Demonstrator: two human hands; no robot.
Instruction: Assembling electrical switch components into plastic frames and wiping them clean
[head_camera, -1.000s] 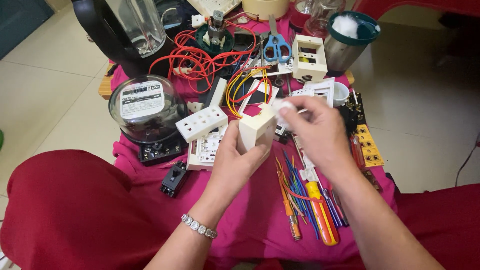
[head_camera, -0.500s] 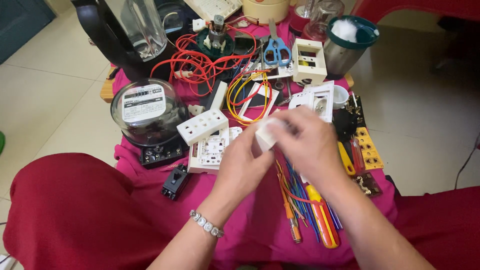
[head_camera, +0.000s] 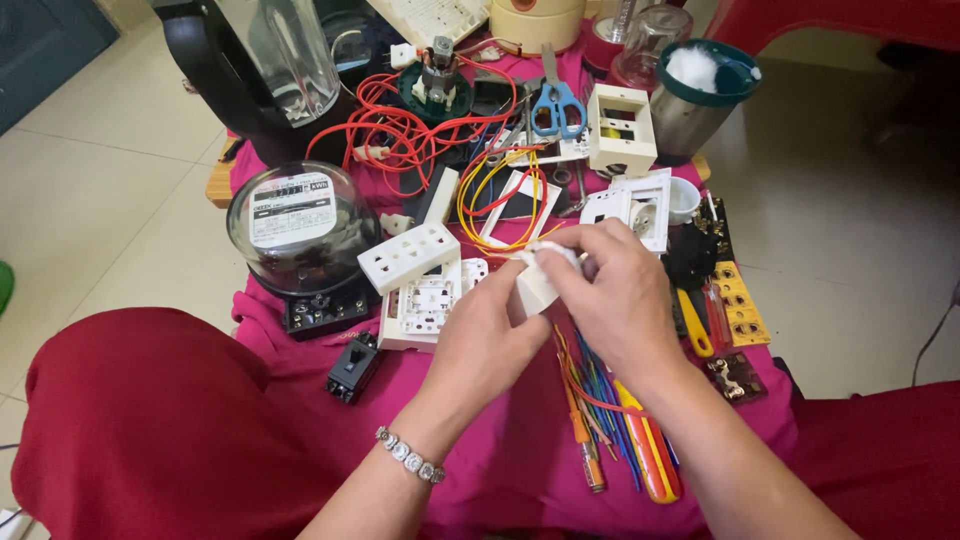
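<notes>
Both my hands hold one small white plastic box-shaped electrical part (head_camera: 537, 283) above the magenta cloth (head_camera: 500, 460). My left hand (head_camera: 480, 340), with a beaded bracelet at the wrist, grips it from below and the left. My right hand (head_camera: 610, 290) covers its top and right side, fingers curled over it. Most of the part is hidden by the fingers. Just left of my hands lie a white socket strip (head_camera: 408, 256) and a white switch plate (head_camera: 425, 305).
A glass-domed electric meter (head_camera: 300, 230) sits at the left, a black breaker (head_camera: 352, 368) near it. Red and yellow wires (head_camera: 400, 130), blue scissors (head_camera: 557, 103), white socket boxes (head_camera: 620, 128), screwdrivers and coloured wire pieces (head_camera: 620, 430), a blender jar (head_camera: 280, 60) and a metal cup (head_camera: 700, 100) crowd the cloth.
The white part has been turned and is now more covered by my right hand. Both hands shifted slightly lower and closer together.
</notes>
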